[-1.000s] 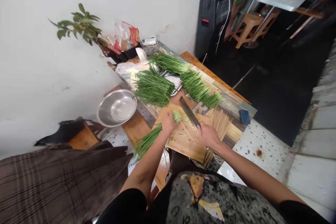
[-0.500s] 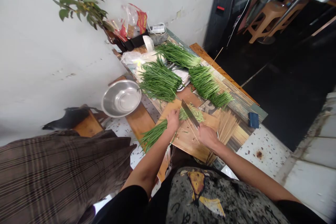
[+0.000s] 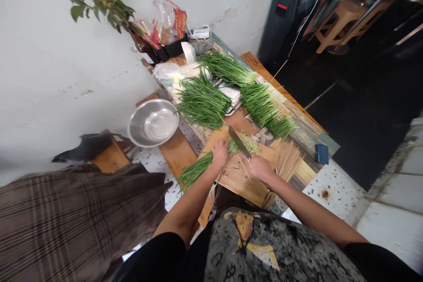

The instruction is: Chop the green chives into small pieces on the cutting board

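My left hand is closed over a bunch of garlic chives, pressing it onto the wooden cutting board. The bunch's long green ends trail to the left past the board's edge. In my right hand is the handle of a knife, its dark blade slanting up and left, close by the fingers of my left hand. Small chopped pieces lie on the board around the blade. A thin stick rests on the board between my hands.
Large piles of chives lie behind the board, with more bundles to the right. A metal bowl sits at left on a wooden bench. Thin wooden skewers and a blue box are at right.
The view has shifted slightly. Both hands stay at the board, with the knife in nearly the same place beside the bunch.
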`<state>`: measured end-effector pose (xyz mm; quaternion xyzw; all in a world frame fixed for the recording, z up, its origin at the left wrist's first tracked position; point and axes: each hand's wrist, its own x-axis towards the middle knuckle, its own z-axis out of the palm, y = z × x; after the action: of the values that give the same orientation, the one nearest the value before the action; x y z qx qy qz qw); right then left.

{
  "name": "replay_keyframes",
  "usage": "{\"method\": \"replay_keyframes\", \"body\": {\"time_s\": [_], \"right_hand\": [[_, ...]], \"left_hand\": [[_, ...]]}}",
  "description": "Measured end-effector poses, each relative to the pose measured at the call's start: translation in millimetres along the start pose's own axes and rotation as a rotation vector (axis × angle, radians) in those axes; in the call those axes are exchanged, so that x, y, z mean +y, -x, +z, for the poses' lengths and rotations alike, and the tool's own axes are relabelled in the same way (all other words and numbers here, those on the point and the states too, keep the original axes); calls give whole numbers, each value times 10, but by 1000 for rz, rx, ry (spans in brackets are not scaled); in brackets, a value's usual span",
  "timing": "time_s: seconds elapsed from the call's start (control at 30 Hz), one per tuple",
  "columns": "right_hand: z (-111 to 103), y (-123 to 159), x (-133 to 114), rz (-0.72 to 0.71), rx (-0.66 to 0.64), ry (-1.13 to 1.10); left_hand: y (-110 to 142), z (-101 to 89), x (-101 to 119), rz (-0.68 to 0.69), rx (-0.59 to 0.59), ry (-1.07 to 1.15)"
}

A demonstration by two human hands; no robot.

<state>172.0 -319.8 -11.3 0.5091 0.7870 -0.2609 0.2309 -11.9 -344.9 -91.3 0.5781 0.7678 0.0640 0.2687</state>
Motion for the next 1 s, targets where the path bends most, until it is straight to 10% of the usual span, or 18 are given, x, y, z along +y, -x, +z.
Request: {"method": "replay_keyframes", "body": {"time_s": [0.37, 0.67, 1.0], "right_hand": [[241, 255, 149, 104, 82, -103], [54, 672, 440, 228, 252, -47], [-47, 718, -19, 11, 125, -35]], "left_hand": [[145, -16, -148, -15, 152, 8], [-370, 9, 388, 30, 204, 93], [678, 38, -203, -91, 140, -144]]}}
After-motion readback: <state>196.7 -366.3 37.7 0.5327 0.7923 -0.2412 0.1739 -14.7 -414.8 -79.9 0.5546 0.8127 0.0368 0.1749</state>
